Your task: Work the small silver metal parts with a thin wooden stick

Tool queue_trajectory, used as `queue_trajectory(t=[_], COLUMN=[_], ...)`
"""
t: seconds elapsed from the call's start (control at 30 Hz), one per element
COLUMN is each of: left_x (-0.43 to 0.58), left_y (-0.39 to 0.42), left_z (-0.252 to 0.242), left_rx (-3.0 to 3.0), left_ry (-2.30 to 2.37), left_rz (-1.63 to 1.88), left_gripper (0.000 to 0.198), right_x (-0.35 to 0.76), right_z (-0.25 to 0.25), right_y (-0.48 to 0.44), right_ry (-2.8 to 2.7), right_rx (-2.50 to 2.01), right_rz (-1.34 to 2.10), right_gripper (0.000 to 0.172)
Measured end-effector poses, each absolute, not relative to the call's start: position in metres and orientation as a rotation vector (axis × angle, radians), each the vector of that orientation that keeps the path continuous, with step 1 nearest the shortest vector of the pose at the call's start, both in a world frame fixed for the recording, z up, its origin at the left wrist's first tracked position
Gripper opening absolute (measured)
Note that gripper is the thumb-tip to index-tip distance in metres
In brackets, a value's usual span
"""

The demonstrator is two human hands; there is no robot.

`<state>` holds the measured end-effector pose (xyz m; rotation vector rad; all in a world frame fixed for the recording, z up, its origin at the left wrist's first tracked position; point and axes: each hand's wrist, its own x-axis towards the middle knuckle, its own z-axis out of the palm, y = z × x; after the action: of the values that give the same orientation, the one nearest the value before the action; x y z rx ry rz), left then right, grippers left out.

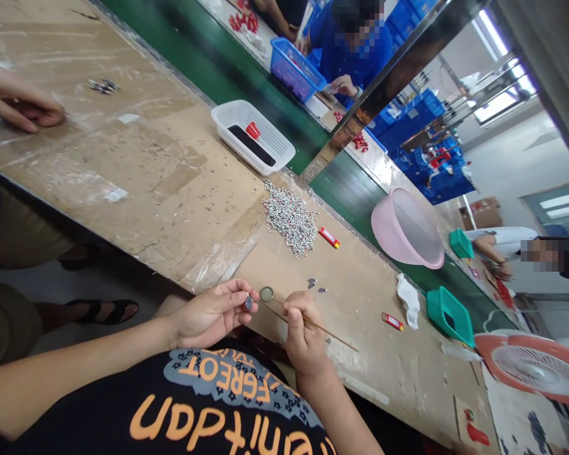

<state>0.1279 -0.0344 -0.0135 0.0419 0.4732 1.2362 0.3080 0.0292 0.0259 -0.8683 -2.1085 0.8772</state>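
We note the left hand (213, 314) pinching a metal piece (249, 303) in its fingers, the right hand (303, 332) gripping a stick (327, 330), its disc (266, 294) held close by, above the counter (137, 189).

I count one wooden stick (336, 339), one small metal piece (249, 303), one white basket (270, 158), one pink colander (384, 221), two teal trays (436, 309).

1. Small-parts assembly wkshp, factory-type floor.
2. Long shared table (137, 189) w/ cardboard top, heap of tiny metal parts (290, 221) on it.
3. Blue plastic crates (422, 120) stacked in bkgd.
4. Co-worker (355, 50) at next table.
5. Pink-rimmed fan (535, 370) nearby.
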Motion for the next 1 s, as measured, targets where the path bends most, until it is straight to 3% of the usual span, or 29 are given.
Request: queue_trajectory(t=[0.23, 1.0], left_x=[0.129, 0.130], left_y=[-0.033, -0.032], left_z=[-0.012, -0.012], left_rx=[0.071, 0.071], left_ry=[0.470, 0.477], left_rz=[1.232, 1.246], left_gripper=[0.003, 0.005], right_x=[0.293, 0.280], right_z=[0.045, 0.051], right_y=[0.018, 0.015], right_ry=[-2.092, -2.285], right_rx=[-0.669, -0.702], right_rz=[1.066, 0.957], right_gripper=[0.016, 0.016])
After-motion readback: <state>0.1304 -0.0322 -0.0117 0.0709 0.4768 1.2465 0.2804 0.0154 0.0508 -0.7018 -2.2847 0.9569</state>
